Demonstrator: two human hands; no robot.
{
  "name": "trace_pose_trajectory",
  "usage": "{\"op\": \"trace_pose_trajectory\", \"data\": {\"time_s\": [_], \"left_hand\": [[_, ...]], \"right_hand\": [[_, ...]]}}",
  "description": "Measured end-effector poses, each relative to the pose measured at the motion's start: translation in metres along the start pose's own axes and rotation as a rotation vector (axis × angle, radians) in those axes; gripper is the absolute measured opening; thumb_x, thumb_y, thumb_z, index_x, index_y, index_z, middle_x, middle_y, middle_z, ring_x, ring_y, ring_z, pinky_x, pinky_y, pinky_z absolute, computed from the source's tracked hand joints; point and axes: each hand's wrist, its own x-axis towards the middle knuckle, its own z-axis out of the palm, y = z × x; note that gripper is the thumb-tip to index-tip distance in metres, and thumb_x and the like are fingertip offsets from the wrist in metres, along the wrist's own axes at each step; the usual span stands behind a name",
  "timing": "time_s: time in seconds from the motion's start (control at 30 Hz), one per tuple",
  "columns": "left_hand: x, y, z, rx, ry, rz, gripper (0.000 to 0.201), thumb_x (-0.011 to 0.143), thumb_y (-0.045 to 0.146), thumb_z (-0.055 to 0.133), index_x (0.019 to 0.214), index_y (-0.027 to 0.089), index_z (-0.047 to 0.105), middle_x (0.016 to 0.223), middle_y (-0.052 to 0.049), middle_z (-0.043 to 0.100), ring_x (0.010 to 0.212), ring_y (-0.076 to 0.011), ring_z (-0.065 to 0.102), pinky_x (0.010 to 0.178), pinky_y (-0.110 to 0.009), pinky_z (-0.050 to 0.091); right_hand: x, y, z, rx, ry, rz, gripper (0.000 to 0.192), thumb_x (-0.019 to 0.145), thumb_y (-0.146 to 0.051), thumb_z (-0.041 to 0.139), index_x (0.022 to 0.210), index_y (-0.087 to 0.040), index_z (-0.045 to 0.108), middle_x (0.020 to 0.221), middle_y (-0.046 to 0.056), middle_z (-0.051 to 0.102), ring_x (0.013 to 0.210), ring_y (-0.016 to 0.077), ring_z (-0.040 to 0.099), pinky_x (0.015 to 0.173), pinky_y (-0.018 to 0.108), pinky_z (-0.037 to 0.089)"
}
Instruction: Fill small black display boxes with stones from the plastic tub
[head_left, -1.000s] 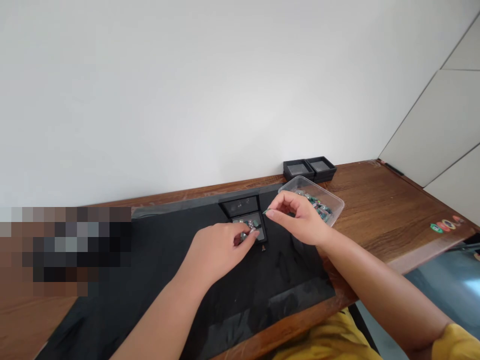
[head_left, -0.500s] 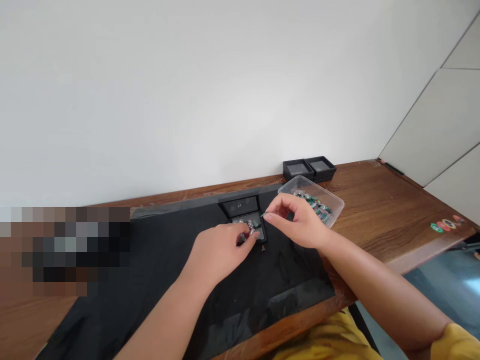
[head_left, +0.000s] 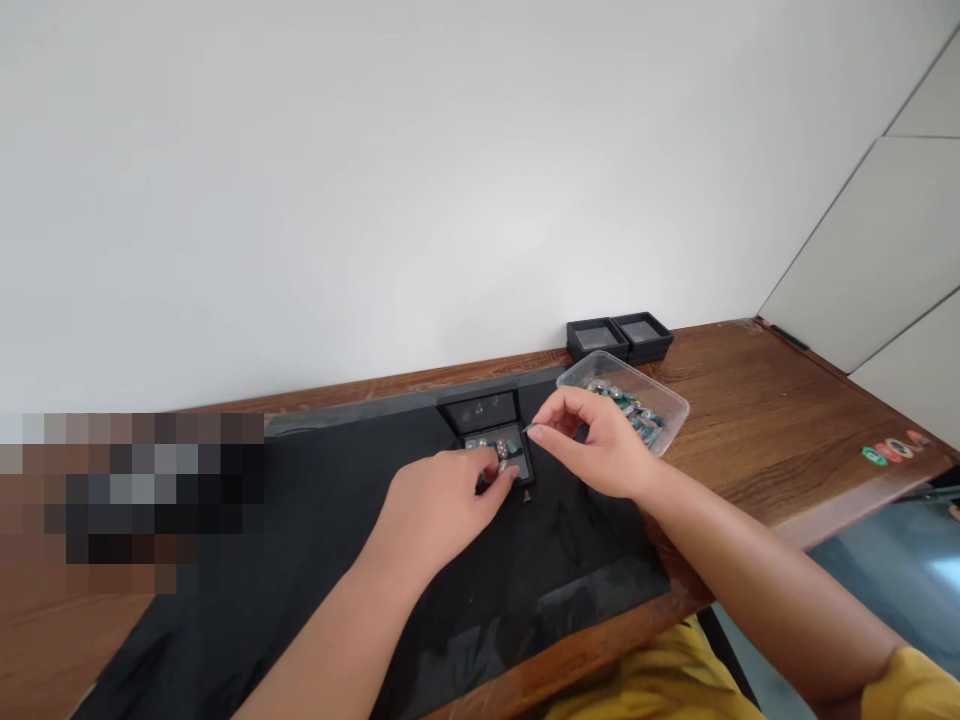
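A small open black box [head_left: 517,470] lies on a black mat [head_left: 315,560], its lid [head_left: 482,412] folded back toward the wall. Several tiny silver and green pieces sit inside it. My left hand [head_left: 439,505] rests at the box's near left corner, fingertips pinching a small silver piece over the tray. My right hand [head_left: 600,445] hovers just right of the box, thumb and forefinger pinched on a tiny green piece [head_left: 528,429]. Behind my right hand stands a clear plastic tub [head_left: 664,400] of green and silver pieces.
Two shut small black boxes [head_left: 619,337] sit against the wall behind the tub. A tiny brown bit [head_left: 527,495] lies on the mat by the open box. Round stickers [head_left: 889,450] mark the wooden desk's right edge. A blurred patch covers the left.
My left hand's fingertips have crept slightly forward over the box. My right hand has drifted a little left and down toward the box with the green piece.
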Motion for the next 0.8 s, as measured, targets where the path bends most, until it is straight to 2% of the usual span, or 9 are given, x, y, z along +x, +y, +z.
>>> {"op": "trace_pose_trajectory", "data": {"time_s": [0.47,0.67,0.73,0.8], "left_hand": [[-0.001,0.006,-0.001,0.036,-0.005,0.007,0.037,0.098,0.049,0.050,0.077,0.023,0.067,0.076,-0.005,0.074,0.076,-0.0268,0.071,0.061,-0.033,0.034],[-0.002,-0.002,-0.003,0.013,0.007,0.022,0.039,0.093,0.054,0.056,0.070,0.024,0.062,0.072,-0.002,0.072,0.073,-0.0245,0.069,0.059,-0.032,0.031],[-0.002,-0.006,-0.004,-0.025,0.025,0.030,0.034,0.093,0.052,0.057,0.075,0.025,0.067,0.076,-0.002,0.075,0.075,-0.0242,0.070,0.060,-0.032,0.033],[-0.002,-0.010,-0.004,-0.072,0.055,0.043,0.026,0.092,0.049,0.058,0.089,0.029,0.074,0.084,-0.001,0.078,0.079,-0.0243,0.072,0.062,-0.031,0.037]], "right_hand": [[0.000,0.000,0.001,-0.039,0.037,0.009,0.011,0.089,-0.029,0.065,0.083,-0.020,0.062,0.074,-0.001,0.064,0.063,0.0116,0.053,0.060,0.026,0.043],[0.000,-0.001,0.001,-0.053,0.036,0.015,0.009,0.089,-0.027,0.066,0.083,-0.020,0.063,0.075,-0.001,0.066,0.064,0.0120,0.055,0.061,0.027,0.044],[0.000,-0.001,0.001,-0.051,0.036,0.006,0.009,0.089,-0.028,0.066,0.083,-0.020,0.063,0.075,-0.001,0.066,0.064,0.0121,0.055,0.061,0.027,0.044],[0.000,-0.001,0.001,-0.055,0.033,-0.002,0.009,0.089,-0.027,0.065,0.083,-0.021,0.063,0.074,-0.001,0.066,0.064,0.0122,0.055,0.061,0.027,0.044]]}}
